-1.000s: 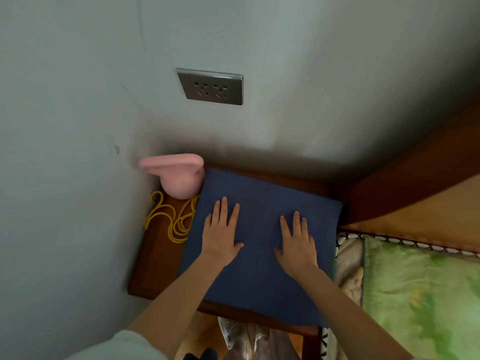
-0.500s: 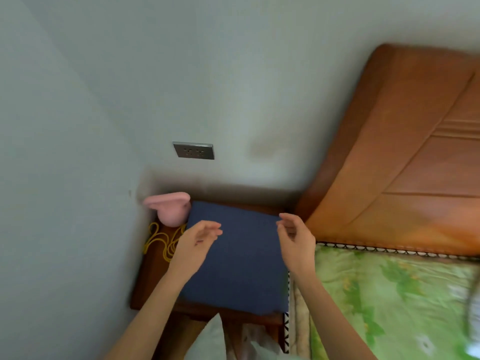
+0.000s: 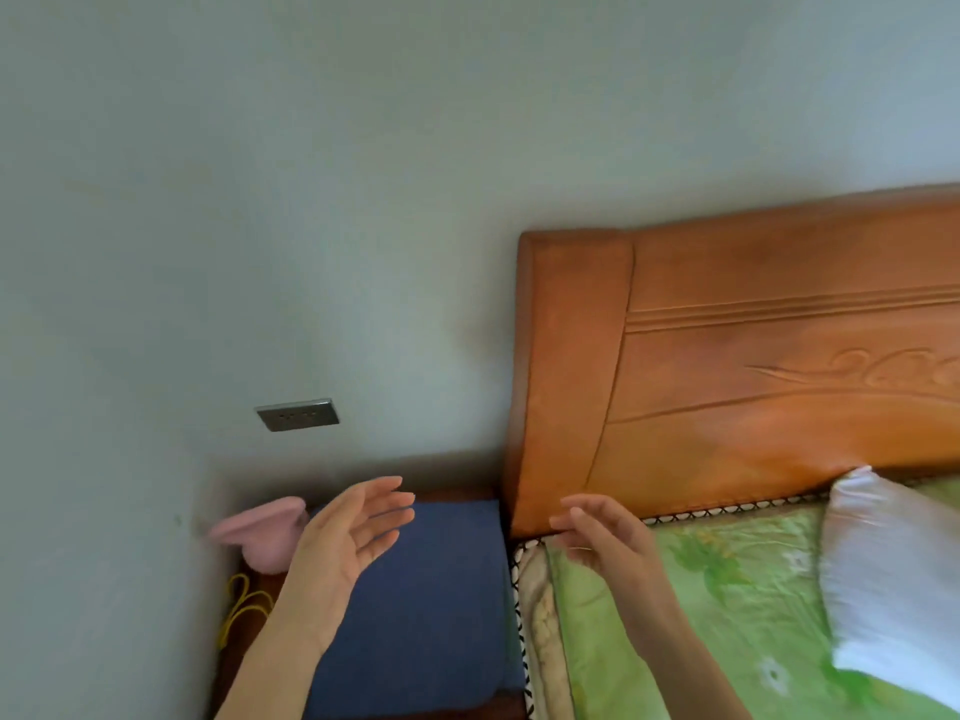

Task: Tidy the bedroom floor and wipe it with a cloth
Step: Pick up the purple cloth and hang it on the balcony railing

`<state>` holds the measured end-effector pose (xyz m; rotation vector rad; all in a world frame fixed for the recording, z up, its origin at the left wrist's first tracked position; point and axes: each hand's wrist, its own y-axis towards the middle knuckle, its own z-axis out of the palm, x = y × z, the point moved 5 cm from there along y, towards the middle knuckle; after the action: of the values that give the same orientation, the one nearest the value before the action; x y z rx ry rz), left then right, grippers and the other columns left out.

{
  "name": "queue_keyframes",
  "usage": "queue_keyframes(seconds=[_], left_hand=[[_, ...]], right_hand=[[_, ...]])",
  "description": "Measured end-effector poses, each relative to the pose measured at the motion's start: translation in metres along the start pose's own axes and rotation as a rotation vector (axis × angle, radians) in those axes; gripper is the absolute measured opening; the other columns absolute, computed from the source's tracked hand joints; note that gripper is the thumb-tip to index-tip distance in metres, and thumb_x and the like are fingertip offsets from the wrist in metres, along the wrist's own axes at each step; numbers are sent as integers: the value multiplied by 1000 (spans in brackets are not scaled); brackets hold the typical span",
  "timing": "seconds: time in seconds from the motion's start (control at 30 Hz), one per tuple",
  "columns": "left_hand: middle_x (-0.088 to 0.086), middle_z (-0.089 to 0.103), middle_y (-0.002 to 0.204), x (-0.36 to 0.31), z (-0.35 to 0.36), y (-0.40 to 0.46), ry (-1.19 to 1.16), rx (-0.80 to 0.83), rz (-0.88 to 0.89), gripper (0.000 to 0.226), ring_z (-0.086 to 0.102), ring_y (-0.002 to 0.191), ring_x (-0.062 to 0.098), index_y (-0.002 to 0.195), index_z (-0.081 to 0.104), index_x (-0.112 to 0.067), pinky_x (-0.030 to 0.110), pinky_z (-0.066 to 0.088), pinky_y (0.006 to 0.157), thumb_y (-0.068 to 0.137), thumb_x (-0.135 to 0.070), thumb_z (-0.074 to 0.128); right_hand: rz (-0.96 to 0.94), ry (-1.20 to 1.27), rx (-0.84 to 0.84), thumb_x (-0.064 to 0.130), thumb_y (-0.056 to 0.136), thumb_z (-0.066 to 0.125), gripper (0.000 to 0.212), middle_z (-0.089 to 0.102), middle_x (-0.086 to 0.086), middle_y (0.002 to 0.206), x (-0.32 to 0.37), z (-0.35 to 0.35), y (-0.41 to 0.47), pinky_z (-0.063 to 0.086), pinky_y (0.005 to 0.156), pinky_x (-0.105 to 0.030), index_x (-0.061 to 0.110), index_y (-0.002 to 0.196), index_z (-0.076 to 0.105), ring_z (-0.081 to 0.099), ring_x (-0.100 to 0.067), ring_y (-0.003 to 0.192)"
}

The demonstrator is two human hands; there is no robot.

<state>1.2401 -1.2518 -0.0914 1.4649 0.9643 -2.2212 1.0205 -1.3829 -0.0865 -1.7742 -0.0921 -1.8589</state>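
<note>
A folded dark blue cloth lies flat on a small wooden bedside table in the corner. My left hand hovers above its left part, fingers straight and spread, holding nothing. My right hand is raised over the gap between the table and the bed, fingers loosely extended, also empty. Neither hand touches the cloth.
A pink object and a yellow cord sit at the table's left by the wall. A wall socket is above. The wooden headboard, green bedsheet and white pillow fill the right side.
Both hands lifted off the blue cloth, where they lay flat a second ago. The view swung up and to the right, showing the headboard and the bed.
</note>
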Motion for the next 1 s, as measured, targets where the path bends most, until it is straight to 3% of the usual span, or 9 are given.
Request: queue_keyframes(seconds=[0.2, 0.47, 0.67, 1.0], left_hand=[[3, 73, 87, -21, 62, 10, 71, 226, -4, 30, 69, 83, 14, 97, 64, -10, 25, 54, 75, 98, -20, 35], [0, 72, 81, -28, 137, -12, 242, 610, -14, 31, 67, 79, 12, 93, 64, -13, 27, 48, 75, 99, -17, 34], [4, 70, 86, 7, 195, -81, 359, 940, -81, 29, 65, 81, 16, 94, 64, -11, 31, 48, 77, 99, -14, 36], [0, 70, 85, 107, 240, -229, 578, 1329, -273, 23, 66, 80, 14, 95, 63, -14, 29, 46, 73, 96, -18, 40]], right_hand=[[-118, 166, -247, 10, 94, 49, 15, 71, -4, 78, 36, -48, -33, 51, 68, -24, 10, 94, 63, 66, -16, 71], [-317, 271, -615, 11, 95, 46, 19, 71, 0, 80, 42, -102, -137, 49, 60, -18, 16, 92, 65, 65, -14, 71], [-375, 342, -964, 12, 94, 47, 18, 71, 1, 77, -3, -123, -265, 47, 60, -18, 18, 89, 64, 66, -12, 68], [-383, 515, -1465, 11, 93, 50, 16, 71, -1, 78, -92, -115, -463, 48, 65, -22, 16, 89, 64, 66, -14, 70]])
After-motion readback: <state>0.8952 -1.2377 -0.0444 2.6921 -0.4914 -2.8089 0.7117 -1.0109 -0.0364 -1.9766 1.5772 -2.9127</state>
